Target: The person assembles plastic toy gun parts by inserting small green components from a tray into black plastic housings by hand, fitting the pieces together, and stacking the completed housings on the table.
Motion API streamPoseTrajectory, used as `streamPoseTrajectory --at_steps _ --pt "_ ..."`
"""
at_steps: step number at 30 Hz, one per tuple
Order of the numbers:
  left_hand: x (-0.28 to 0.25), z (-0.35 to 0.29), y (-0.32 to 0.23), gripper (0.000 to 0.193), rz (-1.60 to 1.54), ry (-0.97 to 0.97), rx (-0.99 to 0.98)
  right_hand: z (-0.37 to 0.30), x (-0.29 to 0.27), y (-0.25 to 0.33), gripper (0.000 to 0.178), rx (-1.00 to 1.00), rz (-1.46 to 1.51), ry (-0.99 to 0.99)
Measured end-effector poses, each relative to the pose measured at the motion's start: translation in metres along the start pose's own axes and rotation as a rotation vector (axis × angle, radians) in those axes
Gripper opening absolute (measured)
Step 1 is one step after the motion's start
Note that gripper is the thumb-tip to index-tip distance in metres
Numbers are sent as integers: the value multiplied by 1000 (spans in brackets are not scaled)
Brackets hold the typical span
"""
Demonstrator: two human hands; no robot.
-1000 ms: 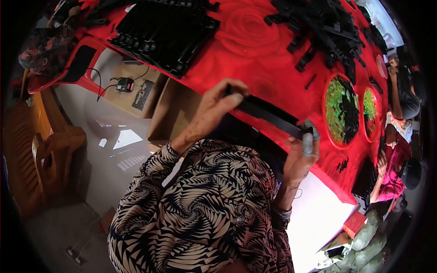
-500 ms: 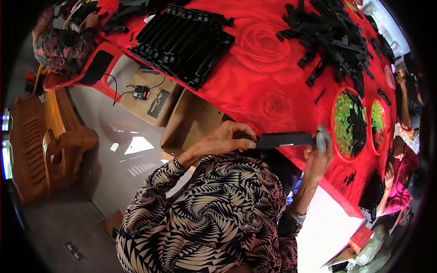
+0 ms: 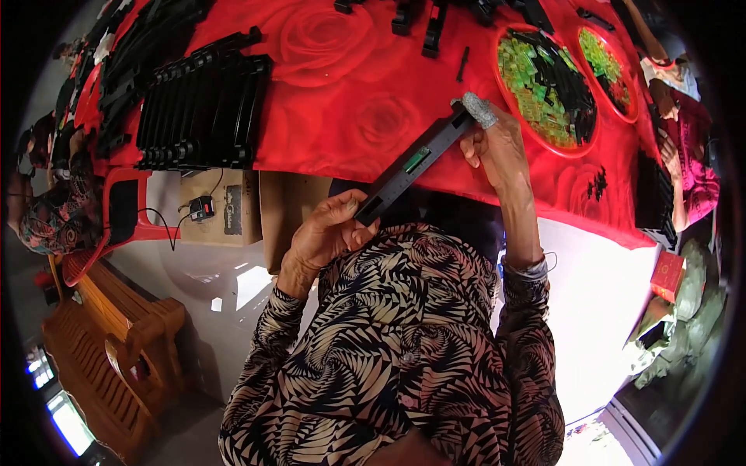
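Observation:
A black spirit level point(image 3: 390, 182) with a green vial set in its middle is held aslant over the near edge of the red-covered table. Its lower left end rests in my left hand point(image 3: 315, 234), the thumb and fingers closed around it. The upper right end sits in my right hand point(image 3: 503, 151), which has grey wrapping on a fingertip. Right of that hand stands a red round tray point(image 3: 571, 151) holding yellow-green vials and small black pieces. A neat row of black level bodies point(image 3: 203, 113) lies on the table at the left.
Beyond the first tray is a second red tray point(image 3: 635, 111) of small green and red pieces. More black bodies point(image 3: 435, 33) lie at the far edge. Cardboard boxes point(image 3: 276, 206), a red chair point(image 3: 130, 225) and a wooden bench point(image 3: 116, 365) are at left. Other people sit at both sides.
The level has gone from nearly flat to steeply slanted, its right end raised, and its green vial now faces up. My view has swung to the right.

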State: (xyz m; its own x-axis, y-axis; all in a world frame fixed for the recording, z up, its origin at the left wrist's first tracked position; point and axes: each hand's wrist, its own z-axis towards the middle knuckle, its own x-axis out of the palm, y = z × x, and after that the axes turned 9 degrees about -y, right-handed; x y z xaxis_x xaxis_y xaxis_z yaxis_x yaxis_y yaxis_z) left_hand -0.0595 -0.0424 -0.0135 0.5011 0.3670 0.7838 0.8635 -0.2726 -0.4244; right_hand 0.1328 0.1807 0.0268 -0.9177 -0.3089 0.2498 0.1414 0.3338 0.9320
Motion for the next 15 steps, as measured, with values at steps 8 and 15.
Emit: streamPoseTrajectory --at_steps 8,15 --pt "-3 0 4 31 47 -114 24 -3 -4 -4 29 -13 34 18" --pt "-1 0 6 34 86 -188 67 -2 -3 -9 29 -29 89 52"
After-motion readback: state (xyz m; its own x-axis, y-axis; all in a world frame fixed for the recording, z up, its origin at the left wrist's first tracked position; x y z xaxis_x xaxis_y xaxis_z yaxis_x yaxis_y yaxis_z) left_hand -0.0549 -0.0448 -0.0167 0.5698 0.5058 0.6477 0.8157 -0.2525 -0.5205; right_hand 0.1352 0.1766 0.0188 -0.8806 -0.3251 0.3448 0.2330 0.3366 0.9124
